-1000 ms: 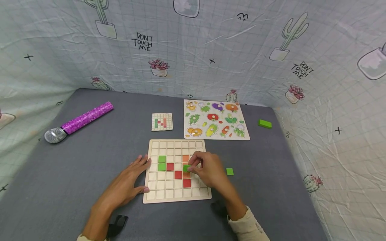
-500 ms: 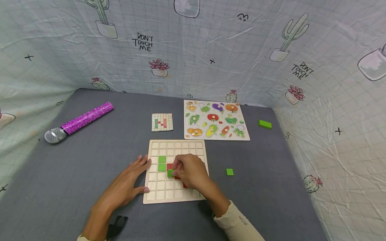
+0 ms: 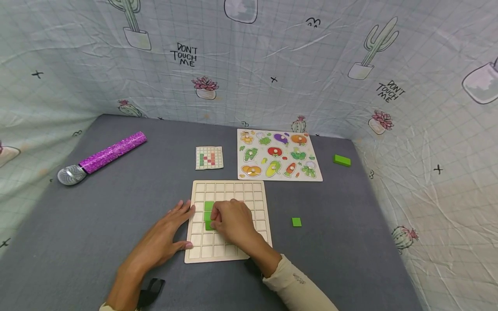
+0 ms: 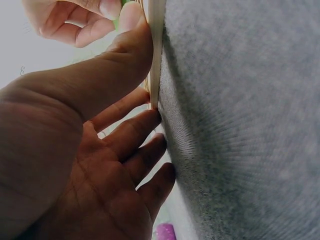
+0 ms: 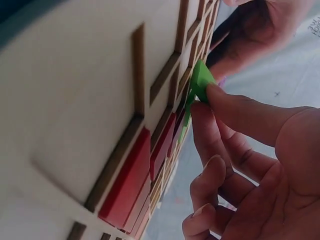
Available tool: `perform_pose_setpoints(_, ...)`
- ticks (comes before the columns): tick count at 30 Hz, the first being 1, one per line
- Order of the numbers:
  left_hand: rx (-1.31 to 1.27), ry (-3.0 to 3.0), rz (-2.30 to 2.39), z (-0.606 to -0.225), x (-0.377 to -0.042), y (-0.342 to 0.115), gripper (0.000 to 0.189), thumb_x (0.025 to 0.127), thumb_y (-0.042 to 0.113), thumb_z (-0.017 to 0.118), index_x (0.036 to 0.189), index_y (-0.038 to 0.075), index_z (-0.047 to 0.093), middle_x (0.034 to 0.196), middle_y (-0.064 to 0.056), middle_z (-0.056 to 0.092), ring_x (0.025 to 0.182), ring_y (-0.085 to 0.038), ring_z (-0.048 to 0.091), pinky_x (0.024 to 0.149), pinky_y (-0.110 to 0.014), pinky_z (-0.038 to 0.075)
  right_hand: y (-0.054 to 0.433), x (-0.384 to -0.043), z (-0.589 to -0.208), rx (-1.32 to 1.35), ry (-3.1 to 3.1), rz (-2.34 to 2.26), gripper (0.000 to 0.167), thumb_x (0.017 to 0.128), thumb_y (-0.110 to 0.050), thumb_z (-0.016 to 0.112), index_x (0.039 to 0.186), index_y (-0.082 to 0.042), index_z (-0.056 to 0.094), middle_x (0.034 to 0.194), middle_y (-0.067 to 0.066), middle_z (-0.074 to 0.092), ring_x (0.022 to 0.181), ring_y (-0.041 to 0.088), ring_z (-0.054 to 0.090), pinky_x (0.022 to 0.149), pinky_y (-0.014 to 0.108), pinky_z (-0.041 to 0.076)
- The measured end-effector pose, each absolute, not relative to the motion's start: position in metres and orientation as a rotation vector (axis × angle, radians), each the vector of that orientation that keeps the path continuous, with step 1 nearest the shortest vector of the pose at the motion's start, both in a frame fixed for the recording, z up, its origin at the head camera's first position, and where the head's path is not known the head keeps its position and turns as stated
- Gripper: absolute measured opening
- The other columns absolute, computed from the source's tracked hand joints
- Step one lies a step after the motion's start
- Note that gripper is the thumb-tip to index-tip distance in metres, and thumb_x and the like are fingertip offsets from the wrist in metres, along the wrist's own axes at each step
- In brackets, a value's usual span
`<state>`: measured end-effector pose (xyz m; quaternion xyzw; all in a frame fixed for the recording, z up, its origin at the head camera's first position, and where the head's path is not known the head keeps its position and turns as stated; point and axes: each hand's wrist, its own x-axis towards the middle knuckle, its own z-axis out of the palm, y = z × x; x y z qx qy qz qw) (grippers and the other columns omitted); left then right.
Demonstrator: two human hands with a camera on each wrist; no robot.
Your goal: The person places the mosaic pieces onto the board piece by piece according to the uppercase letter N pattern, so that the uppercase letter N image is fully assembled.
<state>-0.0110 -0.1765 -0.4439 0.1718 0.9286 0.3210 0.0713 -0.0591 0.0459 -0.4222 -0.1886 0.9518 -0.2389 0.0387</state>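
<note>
My right hand pinches a green square tile between thumb and fingers, low over the wooden grid board. In the head view that tile sits just below two green tiles in the board's left part. Red tiles lie in the grid, hidden from the head view by the right hand. Along the board's left edge rests my left hand, thumb and fingertips touching the rim, fingers spread. Another green tile lies on the table right of the board.
Behind the board lie a small pattern card and a vegetable puzzle board. A green block is at the far right. To the left lies a microphone with a glittery purple handle. A printed cloth hangs around the table.
My right hand has moved left across the board with the green tile, from the orange tiles to beneath the two green ones. My left hand has stayed at the board's edge.
</note>
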Motion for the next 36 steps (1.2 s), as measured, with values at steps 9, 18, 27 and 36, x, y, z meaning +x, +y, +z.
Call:
perform_pose_setpoints(9, 0.534, 2.796, 0.975, -0.445, -0.011, -0.177, 0.097, 0.079, 0.021, 0.093, 0.162, 0.006, 0.045, 0.172, -0.016, 0.036, 0.161, -0.044, 0.03, 0.125, -0.065, 0.031, 0.04, -0.059, -0.427, -0.61, 2.906, -0.653, 0.024, 0.08, -0.021, 0.095, 0.074, -0.025, 0.072, 0.06, -0.015, 0.057, 0.064, 0.005, 0.049, 0.053, 0.019, 0.036)
perform_pose_setpoints(18, 0.537, 2.802, 0.965, -0.445, -0.011, -0.178, 0.097, 0.079, 0.022, 0.093, 0.161, 0.006, 0.045, 0.172, -0.016, 0.036, 0.16, -0.044, 0.031, 0.124, -0.066, 0.032, 0.042, -0.058, -0.427, -0.629, 2.883, -0.649, 0.019, 0.08, -0.021, 0.095, 0.08, -0.023, 0.075, 0.062, -0.014, 0.057, 0.065, 0.005, 0.048, 0.054, 0.02, 0.036)
perform_pose_setpoints(27, 0.515, 2.793, 0.966, -0.444, -0.011, -0.177, 0.097, 0.08, 0.02, 0.093, 0.162, 0.006, 0.044, 0.173, -0.016, 0.035, 0.161, -0.044, 0.029, 0.126, -0.066, 0.03, 0.071, -0.058, -0.412, -0.534, 2.839, -0.845, 0.018, 0.082, -0.016, 0.092, 0.083, -0.024, 0.076, 0.071, -0.015, 0.065, 0.074, 0.005, 0.05, 0.066, 0.021, 0.041)
perform_pose_setpoints(36, 0.515, 2.788, 0.963, -0.444, -0.011, -0.176, 0.098, 0.079, 0.022, 0.093, 0.162, 0.007, 0.044, 0.173, -0.015, 0.035, 0.161, -0.043, 0.029, 0.125, -0.067, 0.03, 0.123, -0.055, -0.407, -0.42, 2.833, -1.015, 0.018, 0.083, -0.011, 0.091, 0.092, -0.018, 0.077, 0.082, -0.009, 0.071, 0.079, 0.016, 0.057, 0.07, 0.026, 0.046)
